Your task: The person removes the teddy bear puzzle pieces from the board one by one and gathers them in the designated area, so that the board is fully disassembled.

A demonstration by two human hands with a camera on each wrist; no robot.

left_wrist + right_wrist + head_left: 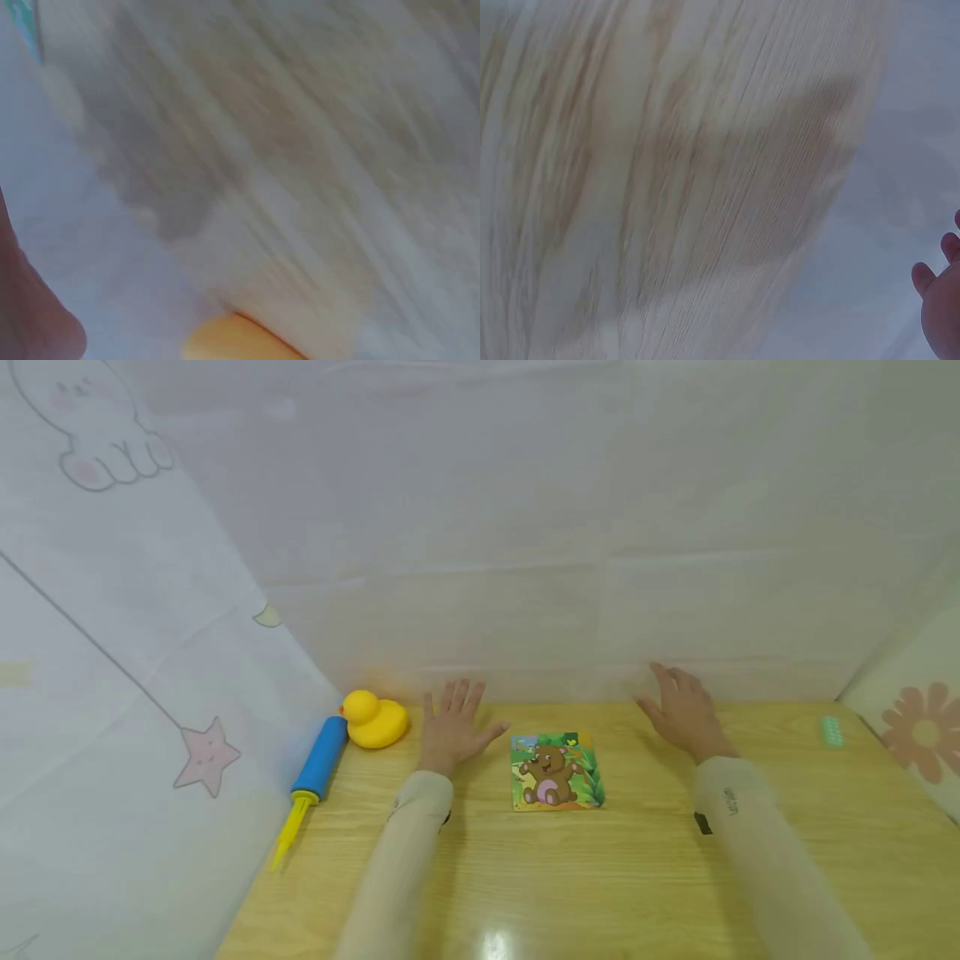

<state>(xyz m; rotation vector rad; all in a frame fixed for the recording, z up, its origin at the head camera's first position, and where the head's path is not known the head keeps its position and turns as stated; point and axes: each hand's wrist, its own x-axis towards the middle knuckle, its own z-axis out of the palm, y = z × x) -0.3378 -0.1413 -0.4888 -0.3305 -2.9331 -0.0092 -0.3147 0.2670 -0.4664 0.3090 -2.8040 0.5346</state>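
My left hand (455,732) is spread with straight fingers over the back of the table, between a yellow rubber duck (377,722) and a square bear picture (557,772). It holds nothing. My right hand (681,712), its fingers extended and also holding nothing, is over the table's back edge to the right of the picture. The picture shows a brown bear among green leaves and lies flat. In the left wrist view, part of the hand (34,307) and a bit of the duck (236,341) appear. Some fingertips (922,277) show at the right wrist view's edge.
A blue and yellow hand pump (318,762) lies at the table's left edge beside the duck. Far right is a small green bumpy block (832,731). Pale printed sheets (480,527) rise behind and at both sides of the wooden table (570,877).
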